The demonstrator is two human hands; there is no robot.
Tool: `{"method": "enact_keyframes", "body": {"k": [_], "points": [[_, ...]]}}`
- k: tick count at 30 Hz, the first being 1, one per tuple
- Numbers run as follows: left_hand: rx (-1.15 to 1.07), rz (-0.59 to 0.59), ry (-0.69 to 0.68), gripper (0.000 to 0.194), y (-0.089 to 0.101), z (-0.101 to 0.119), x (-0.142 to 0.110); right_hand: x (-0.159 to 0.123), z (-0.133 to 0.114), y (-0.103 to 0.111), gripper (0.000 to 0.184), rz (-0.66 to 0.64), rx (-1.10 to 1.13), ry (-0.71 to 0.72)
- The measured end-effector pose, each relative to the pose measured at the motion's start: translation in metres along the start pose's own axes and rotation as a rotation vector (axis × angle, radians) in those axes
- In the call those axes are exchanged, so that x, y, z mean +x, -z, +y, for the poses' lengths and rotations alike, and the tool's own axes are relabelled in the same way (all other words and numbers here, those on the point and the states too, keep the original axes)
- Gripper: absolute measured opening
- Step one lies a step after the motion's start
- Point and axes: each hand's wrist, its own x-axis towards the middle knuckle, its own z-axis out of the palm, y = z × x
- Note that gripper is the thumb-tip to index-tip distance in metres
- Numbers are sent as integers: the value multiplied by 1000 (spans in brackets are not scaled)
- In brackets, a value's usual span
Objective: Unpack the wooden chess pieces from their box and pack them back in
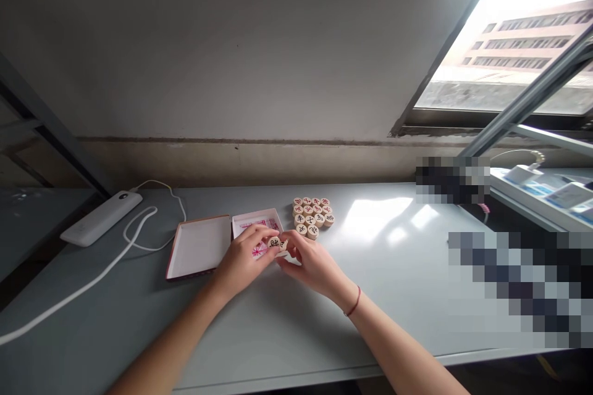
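Observation:
Between my hands are Chinese chess pieces [274, 241], round and wooden with dark characters; at least two show side by side. My left hand [245, 256] pinches one between thumb and fingers. My right hand [312, 259], with a thin red string on its wrist, closes on the right side of the pieces. Both hands are over the front of an open box [241, 218] with a pink-printed inside, partly hidden by them. More pieces [309, 210] stand beyond my right hand in close rows, some with red characters and some with black.
Left of the box lies its white-lined lid [197, 250]. Farther left are a white power strip [102, 217] and a white cable [88, 292] on the grey table [389, 296]. A wall rises behind the table. Blurred-out things and a metal frame [523, 99] are at the right.

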Motion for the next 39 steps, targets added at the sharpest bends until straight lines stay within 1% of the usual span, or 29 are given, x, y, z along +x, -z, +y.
{"method": "enact_keyframes", "body": {"k": [1, 4, 7, 10, 12, 13, 15, 17, 19, 21, 24, 26, 28, 29, 31, 33, 35, 37, 39], "points": [[-33, -3, 4, 19, 1, 2, 0, 0, 0, 0, 27, 8, 23, 7], [-110, -10, 38, 20, 1, 7, 0, -1, -1, 1, 21, 24, 29, 31], [-195, -23, 120, 24, -2, 8, -1, -1, -5, 4, 14, 57, -57, 85], [-238, -17, 185, 31, -2, 7, -1, -1, -5, 15, 6, 105, -122, 98], [-230, 0, 214, 34, -1, 6, 0, -2, 1, 31, 6, 122, -148, 29], [-230, -1, 230, 36, 1, 6, 0, -2, 6, 41, 8, 128, -164, -38], [-244, -14, 262, 39, 3, 7, 0, -5, 20, 59, 14, 76, -211, -195], [-242, -15, 276, 40, 4, 7, 0, -8, 34, 72, 19, 50, -253, -342], [-214, -8, 266, 39, 3, 6, -1, -11, 46, 75, 21, 13, -266, -428], [-188, -14, 251, 37, 1, 5, -2, -13, 54, 71, 20, -29, -256, -477], [-194, -43, 240, 36, -2, 3, -2, -13, 60, 63, 21, -77, -231, -524], [-185, -47, 216, 33, -4, 2, -3, -12, 60, 62, 24, -71, -265, -543], [-131, -39, 160, 29, -6, 1, -4, -11, 54, 62, 27, -37, -312, -502], [-86, -33, 120, 28, -8, 1, -4, -9, 49, 62, 28, -27, -302, -449], [20, -27, 34, 24, -11, 1, -6, -7, 34, 57, 29, -44, -182, -295], [105, -34, -38, 21, -16, 1, -8, -6, 15, 45, 28, -93, -23, -145], [158, -42, -78, 16, -19, 2, -10, -5, -2, 30, 28, -110, 2, -48], [181, -37, -96, 10, -22, 4, -12, -5, -12, 18, 25, -82, -29, -42], [179, -21, -113, 9, -23, 5, -13, -4, -15, 15, 23, -68, -26, -58]]}}
